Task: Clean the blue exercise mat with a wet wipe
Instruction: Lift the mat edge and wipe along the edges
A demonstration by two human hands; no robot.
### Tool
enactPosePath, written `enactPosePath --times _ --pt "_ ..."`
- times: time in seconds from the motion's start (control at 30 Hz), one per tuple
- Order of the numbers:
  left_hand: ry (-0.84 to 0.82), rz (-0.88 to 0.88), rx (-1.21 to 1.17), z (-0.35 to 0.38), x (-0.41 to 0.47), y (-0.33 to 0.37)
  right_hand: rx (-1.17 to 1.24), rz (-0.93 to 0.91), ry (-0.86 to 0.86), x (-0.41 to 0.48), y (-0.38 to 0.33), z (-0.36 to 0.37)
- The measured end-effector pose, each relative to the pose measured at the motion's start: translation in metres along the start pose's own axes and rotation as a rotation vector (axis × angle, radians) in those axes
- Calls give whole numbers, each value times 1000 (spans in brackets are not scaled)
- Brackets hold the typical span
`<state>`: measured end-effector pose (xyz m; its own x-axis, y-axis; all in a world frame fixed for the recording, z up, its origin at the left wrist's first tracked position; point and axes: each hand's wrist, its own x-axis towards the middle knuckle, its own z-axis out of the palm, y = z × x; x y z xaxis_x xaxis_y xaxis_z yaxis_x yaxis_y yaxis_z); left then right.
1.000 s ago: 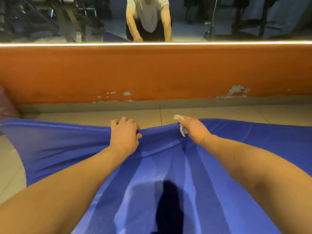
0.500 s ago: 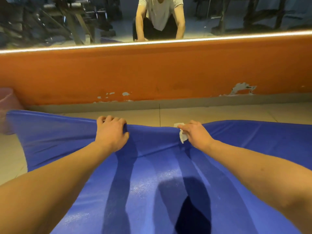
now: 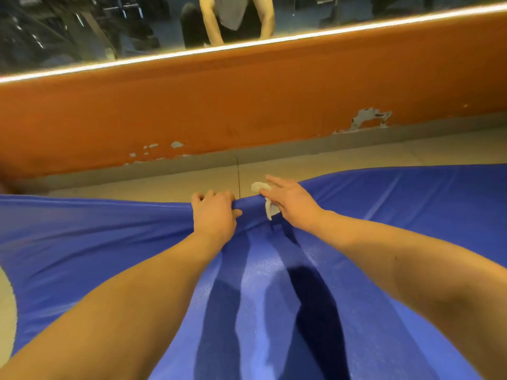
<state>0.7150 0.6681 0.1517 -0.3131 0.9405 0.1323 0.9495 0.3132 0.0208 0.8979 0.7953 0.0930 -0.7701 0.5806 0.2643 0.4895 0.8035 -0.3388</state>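
The blue exercise mat (image 3: pixel 397 220) lies across the tiled floor and fills the lower part of the view. My left hand (image 3: pixel 214 212) grips its far edge with curled fingers, bunching the material. Just to the right, my right hand (image 3: pixel 290 204) is at the same edge with a crumpled white wet wipe (image 3: pixel 267 200) pinched under its thumb and fingers; the index finger points forward. Both forearms stretch over the mat and cast dark shadows on it.
An orange wall base (image 3: pixel 247 105) with chipped paint runs across the view beyond a strip of beige floor tiles (image 3: pixel 343 163). Above it a mirror (image 3: pixel 109 28) reflects a person leaning forward and gym equipment.
My left hand has moved right along the mat's far edge, closer to my right hand. The view has tilted, and my right hand's fingers are more extended.
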Motion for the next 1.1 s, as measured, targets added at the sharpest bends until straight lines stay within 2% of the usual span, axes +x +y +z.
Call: enactPosePath --times 0.13,0.2,0.27,0.4,0.5,0.63,0.73,0.87,0.97,1.1 --pt "0 20 17 -1 -4 3 -85 223 7 -29 57 -30" --pt "4 21 26 -5 -6 8 -140 233 9 -31 56 -34" --pt "-5 5 37 -8 -10 10 -12 157 44 -26 29 -31" --pt "-10 -29 57 -15 -21 9 189 -178 92 -23 -34 -25" --pt "-11 -5 75 -21 -28 10 202 -222 32 -23 -44 -31" --pt "-22 21 101 -32 -35 21 151 -241 21 -34 -8 -40" --pt "-15 27 88 -39 -39 27 46 -186 55 -42 32 -51" --pt "26 46 85 -44 -36 31 -147 10 13 -46 78 -64" --pt "27 36 87 -42 -30 24 -184 76 -77 -44 75 -71" --pt "-11 -1 148 -37 -20 6 -165 52 -30 -51 62 -64"
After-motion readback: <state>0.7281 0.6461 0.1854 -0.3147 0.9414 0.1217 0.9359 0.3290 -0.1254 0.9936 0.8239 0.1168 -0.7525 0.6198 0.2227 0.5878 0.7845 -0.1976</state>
